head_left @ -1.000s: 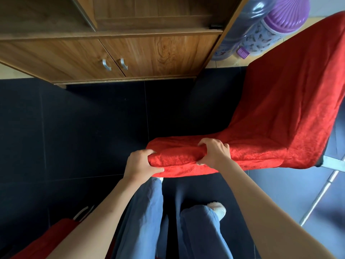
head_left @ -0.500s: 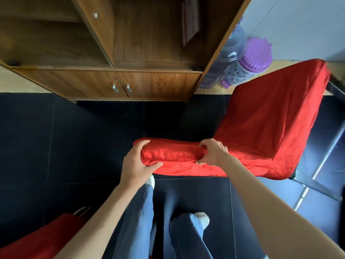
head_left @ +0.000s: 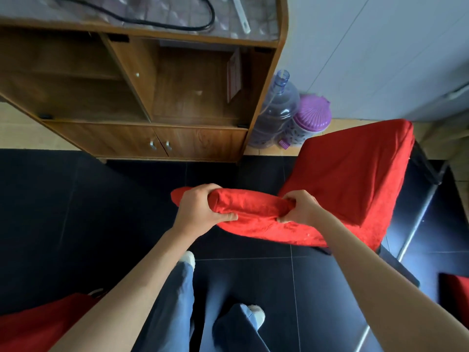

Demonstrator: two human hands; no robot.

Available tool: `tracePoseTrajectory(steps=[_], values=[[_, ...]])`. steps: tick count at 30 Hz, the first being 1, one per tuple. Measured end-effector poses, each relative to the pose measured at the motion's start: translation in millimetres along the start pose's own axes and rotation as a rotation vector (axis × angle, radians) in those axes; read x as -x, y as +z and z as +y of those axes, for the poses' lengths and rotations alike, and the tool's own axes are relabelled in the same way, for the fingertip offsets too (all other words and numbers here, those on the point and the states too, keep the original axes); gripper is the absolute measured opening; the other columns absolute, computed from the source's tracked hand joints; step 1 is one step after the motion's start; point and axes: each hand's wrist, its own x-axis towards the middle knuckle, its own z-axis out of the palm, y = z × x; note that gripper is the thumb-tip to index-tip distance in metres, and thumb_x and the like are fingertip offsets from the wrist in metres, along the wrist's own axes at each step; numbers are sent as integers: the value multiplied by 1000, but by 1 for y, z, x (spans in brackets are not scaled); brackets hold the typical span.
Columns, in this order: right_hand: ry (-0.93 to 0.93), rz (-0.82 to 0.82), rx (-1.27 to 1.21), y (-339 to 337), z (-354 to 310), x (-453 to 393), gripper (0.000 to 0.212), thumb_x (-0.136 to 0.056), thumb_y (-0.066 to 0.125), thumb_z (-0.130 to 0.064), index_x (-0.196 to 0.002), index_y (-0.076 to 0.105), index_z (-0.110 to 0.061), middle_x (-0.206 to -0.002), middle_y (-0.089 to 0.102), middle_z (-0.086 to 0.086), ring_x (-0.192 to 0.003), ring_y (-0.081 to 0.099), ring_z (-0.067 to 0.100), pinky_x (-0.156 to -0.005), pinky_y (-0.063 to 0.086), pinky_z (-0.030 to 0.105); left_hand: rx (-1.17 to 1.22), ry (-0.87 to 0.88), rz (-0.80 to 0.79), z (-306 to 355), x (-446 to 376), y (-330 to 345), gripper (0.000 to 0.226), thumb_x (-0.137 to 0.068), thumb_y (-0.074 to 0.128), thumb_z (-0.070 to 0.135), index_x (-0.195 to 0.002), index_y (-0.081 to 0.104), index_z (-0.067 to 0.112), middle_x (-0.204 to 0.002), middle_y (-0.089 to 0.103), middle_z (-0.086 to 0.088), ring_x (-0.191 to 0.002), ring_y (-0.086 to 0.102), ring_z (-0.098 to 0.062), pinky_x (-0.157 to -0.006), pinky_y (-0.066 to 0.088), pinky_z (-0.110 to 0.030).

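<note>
Since a moment ago the left hand (head_left: 200,212) has curled further over one end of the rolled red cover (head_left: 250,205). The right hand (head_left: 303,209) still pinches the other end, hands apart. The cover's unrolled part drapes the chair (head_left: 425,165), near a wooden cabinet (head_left: 198,143).

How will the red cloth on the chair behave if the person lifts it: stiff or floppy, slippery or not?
Probably floppy: the red cloth bunches into a soft roll where the left hand and right hand grip it. Likely not slippery, since its surface looks plush.
</note>
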Motion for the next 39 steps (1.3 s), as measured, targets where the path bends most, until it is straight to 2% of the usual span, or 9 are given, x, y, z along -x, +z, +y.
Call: tracePoseTrajectory(steps=[3, 5, 10, 16, 22, 26, 30, 35, 39], values=[[-42, 40, -18, -33, 18, 16, 45, -53, 93, -20, -92, 71, -12, -84, 63, 0, -83, 57, 14, -71, 38, 22, 1, 106, -33, 25, -5, 1, 80, -45, 89, 54, -112, 65, 18, -104, 68, 8, -99, 61, -7, -90, 46, -23], [-62, 66, -27, -51, 35, 30, 45, -53, 93, -16, -91, 70, -10, -83, 62, 1, -80, 55, 14, -70, 38, 24, -47, 95, -89, 30, -5, 0, 84, -45, 93, 44, -119, 62, 20, -112, 67, 6, -106, 58, -8, -97, 45, -32], [-85, 91, -27, -84, 72, 66, 43, -54, 92, -11, -90, 69, -9, -81, 61, 1, -78, 52, 13, -68, 38, 24, -102, 105, -81, 59, 1, 20, 46, -61, 88, 37, -101, 68, 24, -94, 70, 12, -92, 66, -11, -90, 47, -49], [-93, 90, -19, -108, 93, 101, 48, -63, 88, -13, -105, 66, -4, -92, 58, 2, -87, 52, 14, -74, 38, 25, -61, 105, -38, 104, 10, 39, 48, -53, 93, 27, -95, 72, 24, -91, 72, 9, -90, 67, -13, -85, 51, -38], [-9, 177, -58, -141, 127, 136, 53, -65, 88, -16, -110, 64, -5, -95, 58, 3, -90, 52, 16, -79, 40, 28, -39, 217, -62, 168, -2, 54, 55, -40, 97, 23, -91, 76, 22, -83, 66, 22, -81, 63, 1, -78, 50, -21], [44, 303, -138, -160, 148, 173, 58, -59, 91, -18, -111, 65, -16, -100, 62, -2, -99, 57, 17, -88, 44, 32, -30, 311, -117, 218, -11, 68, 59, -39, 97, 25, -94, 77, 17, -91, 73, 6, -85, 65, -10, -79, 50, -27], [-27, 393, -392, -177, 156, 222, 64, -52, 91, -3, -103, 63, -32, -105, 67, -9, -109, 61, 15, -103, 45, 40, -47, 394, -219, 262, -8, 87, 51, -44, 96, 27, -90, 76, 21, -87, 72, 9, -80, 63, -8, -78, 50, -28], [-71, 488, -491, -189, 166, 282, 94, -46, 94, 0, -126, 53, -29, -118, 62, -6, -118, 57, 11, -105, 42, 31, -55, 491, -289, 311, 9, 125, 48, -47, 94, 34, -89, 75, 20, -88, 72, 9, -81, 61, -13, -86, 44, -36], [-47, 543, -605, -196, 181, 326, 100, -51, 89, 8, -131, 46, -34, -124, 59, -3, -121, 53, 11, -106, 40, 29, -136, 587, -349, 343, 23, 155, 54, -52, 91, 45, -97, 71, 22, -95, 69, 9, -90, 60, -16, -95, 34, -35]])
